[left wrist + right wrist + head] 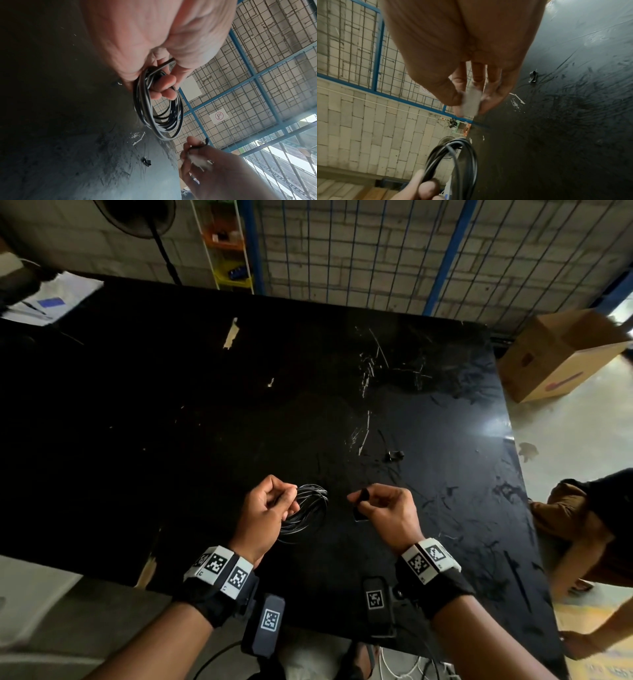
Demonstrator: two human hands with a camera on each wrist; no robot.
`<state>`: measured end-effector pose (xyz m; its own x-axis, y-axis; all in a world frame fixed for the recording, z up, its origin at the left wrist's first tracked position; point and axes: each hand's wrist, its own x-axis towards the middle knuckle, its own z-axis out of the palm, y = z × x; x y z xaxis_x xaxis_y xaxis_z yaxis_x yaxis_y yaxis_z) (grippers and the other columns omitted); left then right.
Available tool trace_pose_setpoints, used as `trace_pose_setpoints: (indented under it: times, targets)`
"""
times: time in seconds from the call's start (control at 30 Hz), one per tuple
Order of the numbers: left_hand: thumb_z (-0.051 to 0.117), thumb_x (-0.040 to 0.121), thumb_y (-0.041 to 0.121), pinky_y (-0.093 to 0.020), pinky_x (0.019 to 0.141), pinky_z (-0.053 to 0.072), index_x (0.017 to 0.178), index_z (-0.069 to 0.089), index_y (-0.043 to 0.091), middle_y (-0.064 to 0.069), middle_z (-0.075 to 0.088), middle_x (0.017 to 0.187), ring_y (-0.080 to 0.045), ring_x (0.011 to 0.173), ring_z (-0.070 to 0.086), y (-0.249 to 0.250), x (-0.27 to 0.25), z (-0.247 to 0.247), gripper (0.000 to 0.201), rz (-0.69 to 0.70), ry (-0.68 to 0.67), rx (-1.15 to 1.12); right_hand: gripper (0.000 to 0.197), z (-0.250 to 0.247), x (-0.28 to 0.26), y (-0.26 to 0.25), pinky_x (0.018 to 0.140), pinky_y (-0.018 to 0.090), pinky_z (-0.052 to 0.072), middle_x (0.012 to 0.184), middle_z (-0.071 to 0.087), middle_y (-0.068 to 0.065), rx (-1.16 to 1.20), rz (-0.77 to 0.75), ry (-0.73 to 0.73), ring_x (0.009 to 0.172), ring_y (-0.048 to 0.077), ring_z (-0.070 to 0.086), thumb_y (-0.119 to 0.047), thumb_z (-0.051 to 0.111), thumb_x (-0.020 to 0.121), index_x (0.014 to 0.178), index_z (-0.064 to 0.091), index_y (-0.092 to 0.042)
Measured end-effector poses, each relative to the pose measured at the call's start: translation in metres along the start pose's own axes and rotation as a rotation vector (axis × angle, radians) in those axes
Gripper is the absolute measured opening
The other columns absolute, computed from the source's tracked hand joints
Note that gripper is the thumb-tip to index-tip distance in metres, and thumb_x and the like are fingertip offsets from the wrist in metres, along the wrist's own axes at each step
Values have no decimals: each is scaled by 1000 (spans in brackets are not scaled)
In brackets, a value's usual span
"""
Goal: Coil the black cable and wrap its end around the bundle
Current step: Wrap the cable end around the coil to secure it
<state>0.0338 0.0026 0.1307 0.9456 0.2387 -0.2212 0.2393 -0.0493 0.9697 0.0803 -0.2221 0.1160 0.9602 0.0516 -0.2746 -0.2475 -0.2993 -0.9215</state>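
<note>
The black cable (310, 508) is wound into a coil of several loops, held just above the black table (171, 405). My left hand (287, 501) grips the coil's left side, fingers curled through the loops (159, 119). My right hand (363, 505) is a short way to the coil's right, apart from it. It pinches a short black cable end (205, 142) with a small piece that looks pale and blurred (471, 101). Whether that end joins the coil is hidden. The right wrist view shows the coil (467, 162) below my right hand.
A small black clip (395, 455) lies on the table beyond my right hand. Papers (51, 299) sit at the far left corner. Off the table's right edge are a cardboard box (561, 354) and another person (589, 529). A wire fence stands behind.
</note>
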Motion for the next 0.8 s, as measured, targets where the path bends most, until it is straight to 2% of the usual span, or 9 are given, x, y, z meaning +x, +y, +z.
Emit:
trace_pose_setpoints:
  times: [0.07,0.13,0.2,0.27,0.33,0.47,0.6,0.73,0.8]
  targets:
    - [59,102,6,-15,63,48,100,61,-9,-6,63,73,1,55,52,3,-2,5,15,13,6,-6,38,-1,-8,-7,83,34,63,88,84,-1,87,-27,-42,84,17,78,9,71,86,72,82,-25]
    - [59,102,6,-14,62,48,100,60,-10,-7,62,73,2,54,53,5,-3,10,16,26,20,-23,23,-2,-16,-14,80,27,61,87,84,4,210,-34,-69,81,12,78,11,74,85,87,83,-11]
    - [59,102,6,-14,62,49,99,60,-9,-6,63,74,2,55,54,7,-5,13,16,38,43,-40,13,-5,-21,-21,71,20,59,88,83,9,282,-42,-58,77,11,78,8,77,85,94,80,-1]
    - [59,102,8,-16,64,50,99,61,-5,-4,65,75,2,59,58,10,-6,15,14,55,66,-41,9,-6,-25,-27,58,15,53,86,82,9,315,-46,-26,64,7,73,7,76,86,94,77,1]
    - [60,102,10,-17,66,51,98,63,1,-2,66,76,1,65,62,14,-7,17,11,94,91,-27,9,-6,-29,-34,54,17,52,80,79,10,353,-50,-2,56,9,69,8,75,87,91,75,0]
    - [61,102,13,-24,67,50,96,63,7,-7,69,78,-2,66,62,26,-6,23,9,234,155,59,14,-2,-38,-49,57,23,60,76,74,18,441,4,8,60,21,76,13,75,85,86,66,2]
    - [61,102,17,-31,75,57,96,62,14,2,69,77,-12,76,70,41,-8,33,6,406,206,167,14,9,-42,-61,54,22,60,77,76,19,482,105,61,64,26,79,11,76,86,85,65,3]
    - [60,101,24,-22,75,55,99,63,14,9,69,79,-10,79,71,54,-16,45,10,562,197,257,15,20,-37,-67,65,29,64,80,77,22,593,227,123,76,34,81,11,75,86,80,65,1]
    - [61,100,22,-17,73,52,98,63,13,9,68,79,-6,79,69,56,-19,48,10,627,188,307,16,24,-35,-73,69,33,64,77,76,20,647,263,140,73,33,81,11,76,85,78,65,1]
